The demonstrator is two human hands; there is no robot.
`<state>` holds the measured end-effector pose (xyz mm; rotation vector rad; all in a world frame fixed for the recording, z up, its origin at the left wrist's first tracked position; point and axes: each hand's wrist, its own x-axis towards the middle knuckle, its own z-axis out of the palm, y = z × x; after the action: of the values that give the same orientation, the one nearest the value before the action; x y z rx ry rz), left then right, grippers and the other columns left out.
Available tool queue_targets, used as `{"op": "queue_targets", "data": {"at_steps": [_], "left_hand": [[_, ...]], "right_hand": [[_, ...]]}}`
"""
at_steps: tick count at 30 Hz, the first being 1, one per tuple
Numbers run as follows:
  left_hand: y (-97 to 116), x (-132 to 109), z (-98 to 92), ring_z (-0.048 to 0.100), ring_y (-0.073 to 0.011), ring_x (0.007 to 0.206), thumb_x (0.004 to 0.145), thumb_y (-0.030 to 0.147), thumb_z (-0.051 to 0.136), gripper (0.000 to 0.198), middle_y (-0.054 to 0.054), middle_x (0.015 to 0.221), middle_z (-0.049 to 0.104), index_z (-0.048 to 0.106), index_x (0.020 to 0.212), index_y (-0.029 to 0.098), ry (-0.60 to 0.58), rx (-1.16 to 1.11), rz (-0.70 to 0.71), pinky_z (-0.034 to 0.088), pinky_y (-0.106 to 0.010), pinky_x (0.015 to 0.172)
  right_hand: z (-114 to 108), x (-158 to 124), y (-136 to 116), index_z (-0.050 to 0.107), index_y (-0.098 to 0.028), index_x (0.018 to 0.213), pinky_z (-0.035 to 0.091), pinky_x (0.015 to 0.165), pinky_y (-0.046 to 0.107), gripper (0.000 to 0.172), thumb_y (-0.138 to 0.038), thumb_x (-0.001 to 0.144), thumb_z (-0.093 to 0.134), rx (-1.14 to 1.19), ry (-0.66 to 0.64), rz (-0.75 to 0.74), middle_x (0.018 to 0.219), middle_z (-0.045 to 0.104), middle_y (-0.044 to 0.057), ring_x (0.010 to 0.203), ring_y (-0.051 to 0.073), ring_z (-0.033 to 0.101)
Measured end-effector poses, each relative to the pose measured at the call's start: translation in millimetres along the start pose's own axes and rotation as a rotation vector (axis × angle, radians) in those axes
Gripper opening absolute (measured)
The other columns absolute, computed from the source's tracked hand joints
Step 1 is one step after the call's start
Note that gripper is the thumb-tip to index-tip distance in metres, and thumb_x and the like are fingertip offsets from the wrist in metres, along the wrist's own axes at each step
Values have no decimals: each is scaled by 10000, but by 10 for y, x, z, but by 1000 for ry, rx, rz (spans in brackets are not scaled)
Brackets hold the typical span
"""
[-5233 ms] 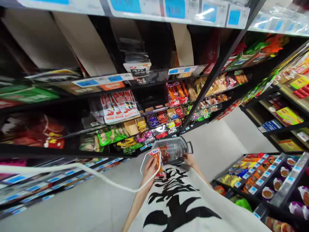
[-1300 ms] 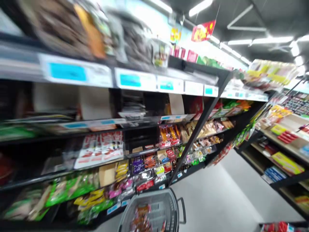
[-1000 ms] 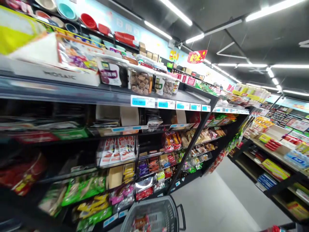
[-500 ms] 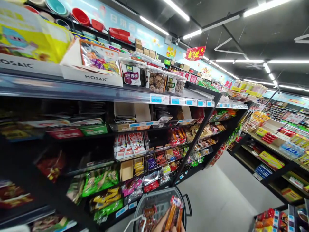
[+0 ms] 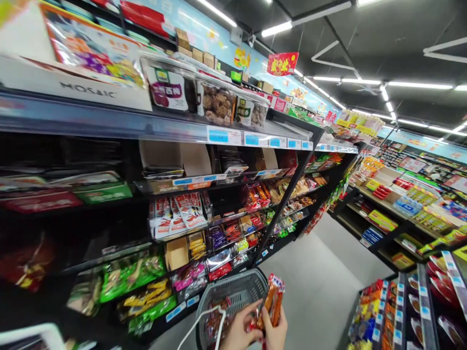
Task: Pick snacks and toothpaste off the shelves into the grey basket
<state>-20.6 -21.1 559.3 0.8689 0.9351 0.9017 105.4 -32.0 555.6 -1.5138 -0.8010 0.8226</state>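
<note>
At the bottom edge both my hands hold an orange-and-red snack packet point(image 5: 273, 304) above a grey shopping basket point(image 5: 233, 294). My left hand point(image 5: 238, 330) grips the packet's lower end with curled fingers. My right hand point(image 5: 275, 333) pinches it from the right. Another reddish packet point(image 5: 215, 322) lies inside the basket. A white cord point(image 5: 199, 322) loops across the basket's near rim towards my left hand.
A tall black shelf unit point(image 5: 288, 194) full of snack packets runs along the left. Blue price tags point(image 5: 223, 136) line its shelf edges. Lower display racks point(image 5: 404, 301) of goods stand on the right. Grey aisle floor point(image 5: 328, 272) stretches ahead between them.
The view lifted from looking down at the basket to looking along the aisle. My hands and the orange packet rose into view over the basket in the last half second.
</note>
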Motion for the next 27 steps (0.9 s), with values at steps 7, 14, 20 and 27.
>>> {"op": "queue_targets", "data": {"at_steps": [7, 14, 20, 27], "left_hand": [[124, -103, -38, 629, -181, 803, 497, 189, 880, 776, -87, 1090, 617, 651, 1239, 221, -81, -149, 31, 528, -293, 705], [137, -142, -158, 650, -183, 854, 554, 215, 872, 908, -72, 1115, 622, 498, 1380, 270, -141, -63, -4, 530, -292, 751], [76, -173, -181, 690, -245, 901, 587, 306, 891, 635, -94, 967, 723, 626, 1145, 157, -165, 6, -26, 541, -347, 840], [129, -196, -252, 698, -248, 931, 658, 239, 810, 467, -107, 998, 743, 652, 1087, 142, -69, 82, 56, 539, -346, 865]], "right_hand": [[17, -173, -167, 719, -137, 1008, 599, 726, 353, 558, -531, 633, 846, 191, 21, 152, 932, 768, 118, 811, 289, 728], [83, -249, -180, 700, -131, 1036, 580, 788, 348, 491, -458, 694, 829, 133, 76, 84, 978, 759, 111, 856, 262, 712], [123, -254, -308, 692, -130, 966, 549, 683, 293, 391, -415, 721, 800, 34, 76, -26, 827, 726, 60, 719, 198, 654], [215, -271, -362, 689, -125, 945, 532, 659, 280, 389, -405, 702, 808, 83, 10, 33, 813, 712, 53, 689, 180, 624]]}}
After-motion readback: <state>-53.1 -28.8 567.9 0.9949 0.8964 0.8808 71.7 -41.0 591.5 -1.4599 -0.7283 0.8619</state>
